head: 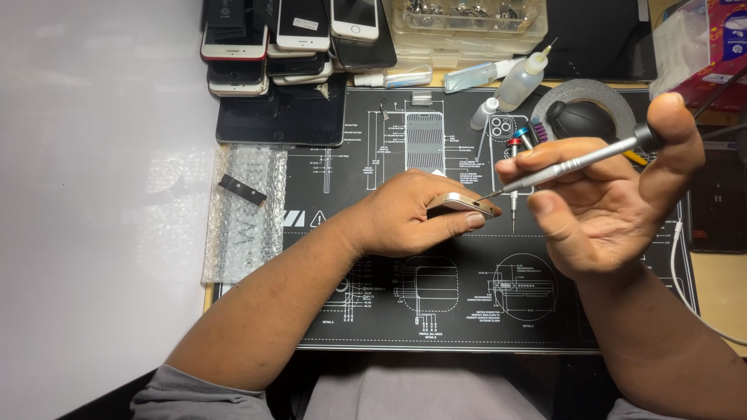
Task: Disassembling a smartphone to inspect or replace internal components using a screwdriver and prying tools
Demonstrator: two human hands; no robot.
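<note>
My left hand (408, 214) grips a gold-edged phone (464, 204), held on its side over the black work mat (467, 311). A slim silver screwdriver (576, 162) sits in my right hand (607, 202), pinched between thumb and fingers with the index fingertip on its end cap. Its tip touches the phone's end. Most of the phone is hidden by my left hand.
Stacked phones (272, 47) and a dark tablet (280, 117) lie at the back left. Bubble wrap with a small black part (243, 190) rests on the mat's left edge. Small bottles (517, 82), a black blower (580, 118), tape roll and a parts box (467, 23) crowd the back.
</note>
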